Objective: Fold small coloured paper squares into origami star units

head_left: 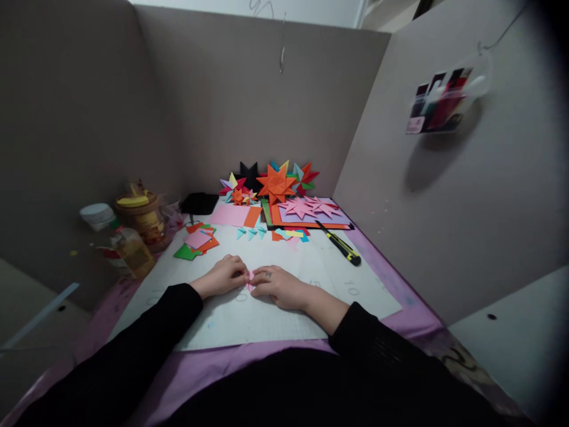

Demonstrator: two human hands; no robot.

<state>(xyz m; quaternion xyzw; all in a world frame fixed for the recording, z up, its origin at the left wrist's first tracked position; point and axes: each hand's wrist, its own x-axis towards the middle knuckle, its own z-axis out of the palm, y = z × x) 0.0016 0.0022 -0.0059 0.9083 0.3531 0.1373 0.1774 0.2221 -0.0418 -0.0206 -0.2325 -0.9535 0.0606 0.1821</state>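
Note:
Between my two hands lies a small piece of pink paper [250,281] on the white board [208,329], partly covered by fingers. My left hand [226,275] pinches its left side, fingers closed. From the right, my right hand [276,286], with a ring on one finger, presses its fingertips on the same paper. Just beyond my hands sit small folded light-blue paper pieces [252,233]. A pile of coloured paper squares [198,239], pink, orange and green, lies beyond my left hand. Whether the pink paper is creased is too small to tell.
A yellow-black utility knife [338,243] lies at the right. Paper stars [277,182] stand at the back wall, with pink stars [299,207] on stacked sheets. Paper scraps [291,235] lie ahead. A bottle [132,252] and a pot [141,216] stand left. A clear pouch [440,101] hangs right.

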